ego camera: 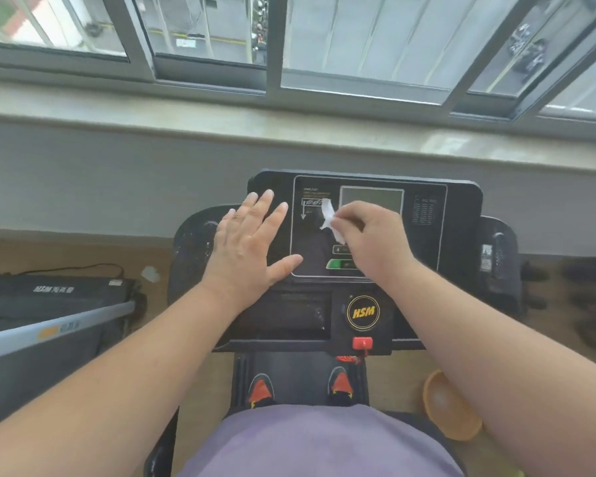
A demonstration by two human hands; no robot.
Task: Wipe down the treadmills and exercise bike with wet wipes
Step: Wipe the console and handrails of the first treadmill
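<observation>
Big sliding windows [358, 39] with grey frames fill the top of the frame, and bright daylight comes through them. Under them run a pale ledge [117, 111] and a grey wall [100, 173]. Brown wooden floor [66, 251] shows at the middle left.

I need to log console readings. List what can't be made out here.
Head view only:
- Buttons under the right hand, covered by it and the wet wipe.
- Panel text left of the display: blurred, too small.
- Left console edge, under the left hand.
- Treadmill belt, hidden by the person's body.
</observation>
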